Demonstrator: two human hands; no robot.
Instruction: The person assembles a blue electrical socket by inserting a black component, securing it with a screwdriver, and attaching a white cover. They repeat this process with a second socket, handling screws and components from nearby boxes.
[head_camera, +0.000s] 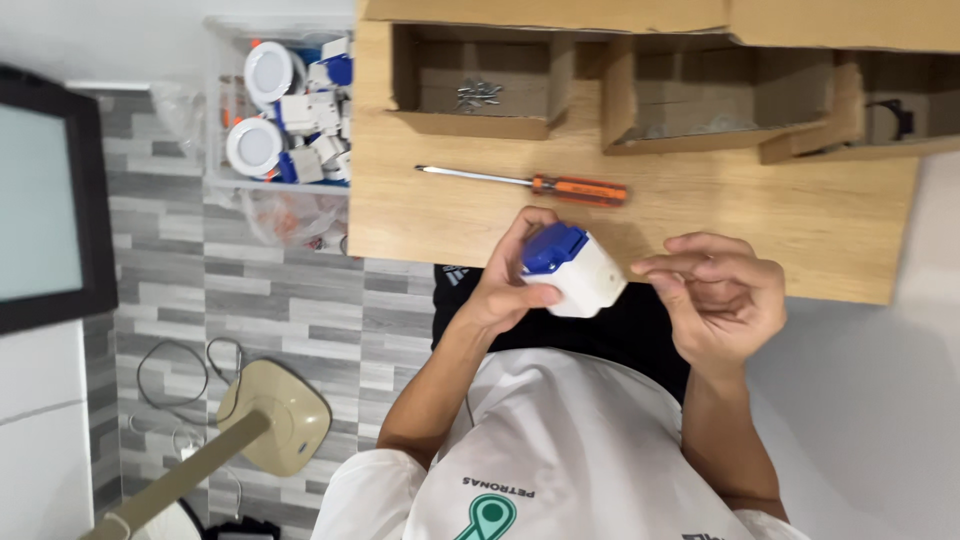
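White plastic housing (583, 283) with a blue cap (551, 248) sits in the person's left hand (505, 290), held just off the near edge of the wooden table (800, 215), above the lap. The left hand is clamped on it, with the thumb pressed to the white side and the fingers curled round behind the blue end.

At three o'clock from the housing, just beside it, is the right hand (722, 300). Its fingertips (650, 268) are drawn together in a pinch pointing at the white body. Whether they touch it, or hold something small, I cannot tell.

At twelve o'clock from the housing an orange-handled screwdriver (535, 184) lies flat on the table, with its handle to the right and its shaft tip to the left. Beyond it stands a row of open cardboard compartments (470, 122), and the leftmost one holds a small heap of screws (478, 95).

At ten o'clock, off the table's left edge, a clear plastic bin (216, 100) is filled with round white lamp fittings (253, 146) and more blue-and-white parts. Under it lies a crumpled plastic bag (290, 215). At eight o'clock, on the grey tiled floor (180, 270), stands a beige fan base (287, 415). A dark-framed screen (45, 200) is at nine o'clock.
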